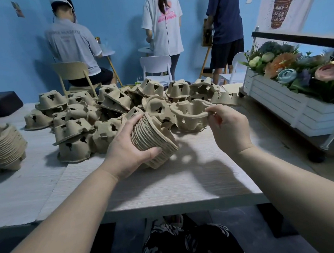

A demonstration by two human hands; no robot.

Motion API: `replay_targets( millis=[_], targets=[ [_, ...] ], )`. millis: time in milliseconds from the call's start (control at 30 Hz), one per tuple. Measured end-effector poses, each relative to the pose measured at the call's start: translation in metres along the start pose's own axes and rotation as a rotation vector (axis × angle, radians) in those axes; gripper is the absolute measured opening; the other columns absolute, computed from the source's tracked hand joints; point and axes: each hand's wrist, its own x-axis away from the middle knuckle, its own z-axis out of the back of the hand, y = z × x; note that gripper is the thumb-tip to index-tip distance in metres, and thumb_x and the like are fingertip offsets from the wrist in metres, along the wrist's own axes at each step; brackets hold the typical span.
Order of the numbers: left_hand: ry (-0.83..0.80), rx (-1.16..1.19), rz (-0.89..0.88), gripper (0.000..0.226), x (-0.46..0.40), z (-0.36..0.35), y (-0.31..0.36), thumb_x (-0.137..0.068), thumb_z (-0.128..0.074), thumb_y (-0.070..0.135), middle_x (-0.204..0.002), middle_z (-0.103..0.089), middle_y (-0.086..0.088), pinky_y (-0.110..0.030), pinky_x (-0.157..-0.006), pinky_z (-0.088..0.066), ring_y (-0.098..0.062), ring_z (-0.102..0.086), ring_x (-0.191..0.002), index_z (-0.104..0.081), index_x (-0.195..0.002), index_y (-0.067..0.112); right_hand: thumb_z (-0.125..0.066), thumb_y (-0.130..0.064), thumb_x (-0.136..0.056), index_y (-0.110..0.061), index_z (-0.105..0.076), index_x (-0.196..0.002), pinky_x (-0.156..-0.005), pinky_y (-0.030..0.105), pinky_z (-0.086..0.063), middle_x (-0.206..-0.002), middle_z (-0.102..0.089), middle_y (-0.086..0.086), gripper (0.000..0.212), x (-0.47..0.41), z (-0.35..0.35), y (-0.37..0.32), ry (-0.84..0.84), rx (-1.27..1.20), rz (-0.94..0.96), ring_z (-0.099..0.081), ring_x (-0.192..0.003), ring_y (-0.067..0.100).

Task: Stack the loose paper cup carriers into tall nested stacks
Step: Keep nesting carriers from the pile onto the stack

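The left hand [128, 147] is gripping a nested stack [153, 142], the right hand [228, 127] is pinching a loose carrier [190, 115] — a finished stack [4, 148] is sitting far left, the big pile [103, 110] still waiting.

Head-worn camera looks forward and down, close over the table [194, 183].

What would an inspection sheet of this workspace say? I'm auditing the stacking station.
Surface: pale wood-grain table.
Job's things: heap of loose carriers; finished stack lying at the left edge.
Clutter: black block at far left.
Grips: left hand holds a nested stack, tilted; right hand pinches a single carrier by its rim.
Cables: nothing seen.
Surroundings: flower crate at right; three people, chairs behind.
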Motion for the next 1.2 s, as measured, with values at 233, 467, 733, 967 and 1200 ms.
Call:
replay_targets(
  millis=[233, 467, 733, 967, 1200],
  targets=[
    [0.008, 0.023, 0.003, 0.109, 0.000, 0.000, -0.002, -0.044, -0.070, 0.066, -0.140, -0.045, 0.012, -0.024, -0.105, -0.032, -0.005, -0.043, -0.126, -0.037, -0.144, 0.040, -0.067, -0.006, -0.081, -0.012, -0.075, -0.087, -0.067, 0.009, -0.038, -0.082, -0.061, 0.001, 0.012, 0.002, -0.010, -0.016, 0.087, -0.180, 0.044, -0.051, -0.071, 0.007],
    [0.007, 0.031, 0.010, 0.110, 0.001, 0.001, 0.000, -0.044, -0.069, 0.066, -0.137, -0.045, 0.014, -0.022, -0.103, -0.031, -0.002, -0.042, -0.123, -0.036, -0.145, 0.039, -0.063, -0.018, -0.083, -0.014, -0.073, -0.092, -0.064, 0.030, -0.050, -0.080, -0.070, -0.004, 0.014, 0.025, -0.017, -0.029, -0.160, -0.216, 0.186, -0.053, -0.066, 0.005],
    [0.011, 0.034, 0.009, 0.111, 0.003, 0.001, 0.002, -0.043, -0.069, 0.067, -0.135, -0.044, 0.016, -0.022, -0.101, -0.031, -0.001, -0.040, -0.122, -0.035, -0.145, 0.040, -0.055, -0.018, -0.087, -0.015, -0.070, -0.105, -0.064, 0.033, -0.052, -0.083, -0.070, -0.004, 0.024, 0.036, -0.018, -0.034, -0.377, -0.230, 0.231, -0.050, -0.065, 0.003],
    [0.044, 0.094, 0.009, 0.108, 0.006, 0.008, -0.009, -0.046, -0.076, 0.063, -0.135, -0.049, 0.014, -0.028, -0.104, -0.039, -0.004, -0.047, -0.123, -0.038, -0.144, 0.040, -0.049, -0.035, -0.092, -0.016, -0.069, -0.105, -0.069, 0.029, -0.051, -0.091, -0.068, -0.004, 0.031, 0.027, -0.019, -0.037, -0.425, -0.213, 0.251, -0.058, -0.074, 0.007],
    [0.115, 0.156, 0.042, 0.102, 0.010, 0.024, -0.025, -0.045, -0.078, 0.060, -0.132, -0.052, 0.016, -0.022, -0.104, -0.039, 0.003, -0.049, -0.120, -0.038, -0.137, 0.046, -0.066, -0.031, -0.085, -0.020, -0.052, -0.132, -0.095, 0.039, -0.043, -0.123, -0.055, 0.003, 0.051, -0.021, -0.055, -0.031, -0.415, 0.006, 0.092, -0.050, -0.109, 0.024]
  ],
)
